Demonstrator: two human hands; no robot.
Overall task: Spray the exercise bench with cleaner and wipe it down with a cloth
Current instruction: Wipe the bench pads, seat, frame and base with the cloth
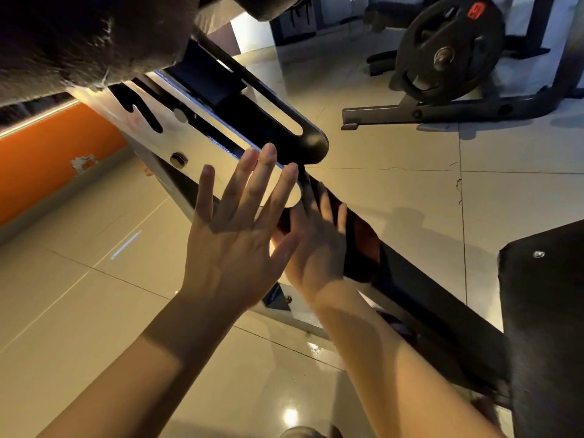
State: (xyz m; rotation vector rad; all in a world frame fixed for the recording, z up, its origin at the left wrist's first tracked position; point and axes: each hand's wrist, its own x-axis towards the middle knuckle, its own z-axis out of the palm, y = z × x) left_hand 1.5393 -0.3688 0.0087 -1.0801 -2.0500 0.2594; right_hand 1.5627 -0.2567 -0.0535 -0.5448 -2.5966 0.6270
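The exercise bench shows its metal frame: a silver adjustment plate point(177, 134) with slots, and a black beam point(420, 292) running down to the right. My right hand point(316, 248) lies with straight fingers on a dark reddish cloth point(363, 245), pressing it onto the beam. Just left of it, my left hand point(234, 235) hovers open with fingers spread, its fingertips at the lower edge of the silver plate. A worn dark back pad point(79, 39) fills the upper left, and a black seat pad point(543, 311) sits at the lower right. No spray bottle is in view.
A rack with a black weight plate point(448, 49) stands on the glossy tiled floor point(94, 311) at the upper right. Its floor bar point(379, 118) reaches toward the bench. An orange wall panel point(47, 159) runs along the left.
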